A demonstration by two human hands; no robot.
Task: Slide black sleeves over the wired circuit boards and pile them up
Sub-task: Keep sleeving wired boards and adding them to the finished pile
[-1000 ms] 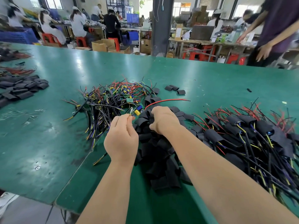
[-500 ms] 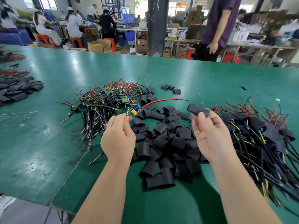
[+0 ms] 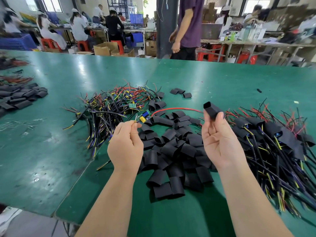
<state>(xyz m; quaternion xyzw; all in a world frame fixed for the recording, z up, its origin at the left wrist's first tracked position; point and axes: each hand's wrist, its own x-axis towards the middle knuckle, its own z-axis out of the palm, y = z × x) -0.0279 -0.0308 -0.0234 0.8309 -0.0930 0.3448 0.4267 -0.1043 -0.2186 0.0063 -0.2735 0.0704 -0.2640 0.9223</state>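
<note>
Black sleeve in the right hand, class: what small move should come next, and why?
Probably bring the two hands together and feed the board into the sleeve. The right hand holds the black sleeve with its open end showing, the left hand pinches the wired circuit board, and they are still apart.

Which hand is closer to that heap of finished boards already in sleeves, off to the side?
The right hand, holding a black sleeve, hovers just beside the sleeved pile. The left hand, holding a bare board, sits farther away, across the loose sleeves.
</note>
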